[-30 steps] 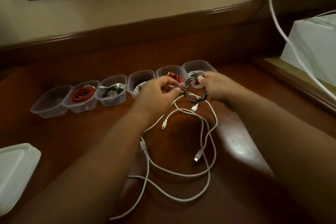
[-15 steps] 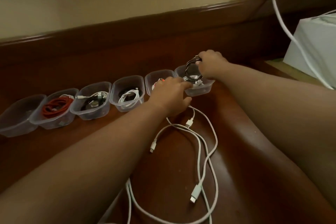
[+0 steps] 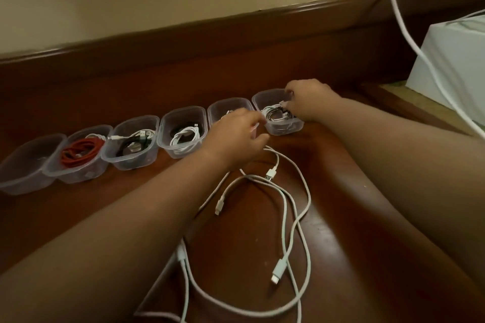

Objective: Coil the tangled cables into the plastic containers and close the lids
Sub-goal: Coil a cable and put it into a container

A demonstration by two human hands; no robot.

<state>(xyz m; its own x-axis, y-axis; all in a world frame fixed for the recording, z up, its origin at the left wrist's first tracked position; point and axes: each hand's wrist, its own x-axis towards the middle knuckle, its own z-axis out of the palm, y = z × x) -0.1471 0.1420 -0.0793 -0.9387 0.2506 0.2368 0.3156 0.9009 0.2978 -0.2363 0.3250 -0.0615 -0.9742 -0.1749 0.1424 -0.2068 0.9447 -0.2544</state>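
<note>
Six clear plastic containers stand in a row on the brown wooden table point(image 3: 341, 191), all without lids. My right hand point(image 3: 307, 99) reaches into the rightmost container point(image 3: 270, 94) and grips a coiled dark-and-white cable point(image 3: 274, 113) lying inside it. My left hand point(image 3: 233, 136) pinches that container's near-left corner and hides most of the fifth container point(image 3: 225, 106). Loose white cables point(image 3: 286, 207) lie tangled on the table in front of me, with several plugs showing.
Further left are a container with a white coil point(image 3: 183, 139), one with black and white cables point(image 3: 133, 141), one with a red cable point(image 3: 81, 151) and an empty one point(image 3: 26, 165). A white box point(image 3: 451, 73) sits at the right, and a white wall cable point(image 3: 401, 21) crosses it.
My right hand carried the coil from above the loose cables to the rightmost container and lowered it inside. My left hand let go of the coil and moved to that container's corner.
</note>
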